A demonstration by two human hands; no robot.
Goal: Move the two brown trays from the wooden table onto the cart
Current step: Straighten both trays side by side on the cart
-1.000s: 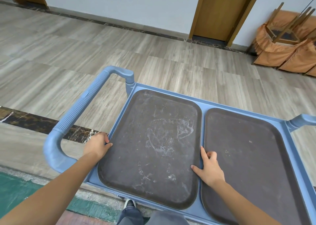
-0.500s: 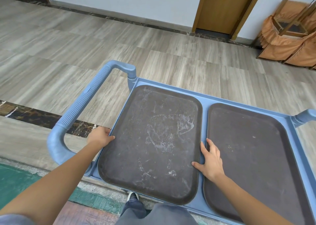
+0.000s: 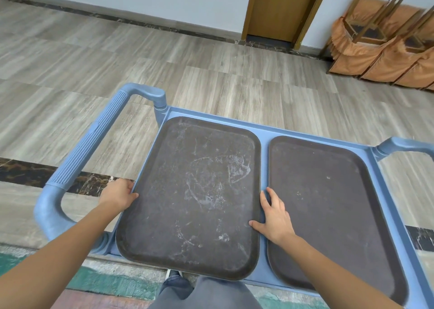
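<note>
Two dark brown trays lie side by side on the top of the blue cart (image 3: 234, 123). The left tray (image 3: 195, 191) is scuffed with white marks, and its near edge reaches the cart's near rim. The right tray (image 3: 328, 203) sits flat in the cart. My left hand (image 3: 117, 195) grips the left tray's left rim, thumb on top. My right hand (image 3: 274, 219) rests flat over the gap between the trays, fingers spread, thumb on the left tray's right rim. The wooden table is out of view.
The cart has a ribbed blue handle (image 3: 94, 139) on the left and another handle (image 3: 399, 144) on the right. Stacked chairs with orange covers (image 3: 375, 57) stand at the far right wall beside a wooden door (image 3: 281, 8). My leg (image 3: 199, 294) is against the cart's near side.
My right hand's fingers have spread apart and flattened at the left tray's right rim. My left hand stays on the left rim. The view has shifted slightly.
</note>
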